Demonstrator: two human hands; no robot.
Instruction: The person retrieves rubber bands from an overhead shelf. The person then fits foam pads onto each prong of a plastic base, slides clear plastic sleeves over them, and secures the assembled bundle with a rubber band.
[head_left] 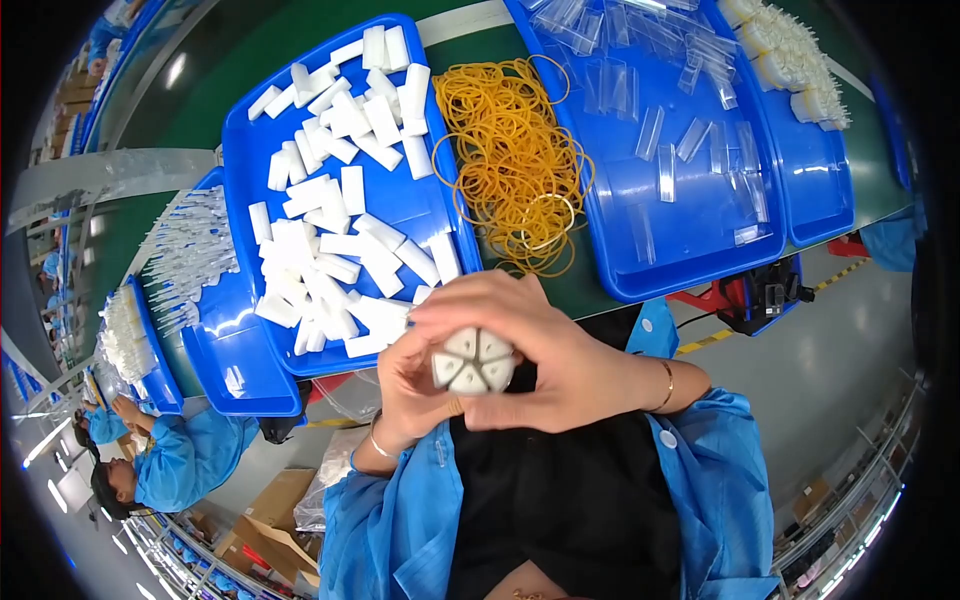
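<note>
Both hands are wrapped round a round bundle of white wedge-shaped pieces (474, 362), held in front of my chest with its end facing up. Several wedge ends, with dark gaps between them, form a circle. My left hand (400, 375) closes round the left side of the bundle. From the right and over the top, my right hand (545, 345) curls about it, thumb along the lower edge. The sides of the bundle are hidden by my fingers, so whether a band goes round it cannot be seen.
A blue tray of white blocks (335, 130) lies ahead to the left. Beside it is a pile of yellow rubber bands (515, 160), then a blue tray of clear plastic pieces (610, 235). Bundled white parts (785, 60) sit far right. A co-worker (185, 460) works at left.
</note>
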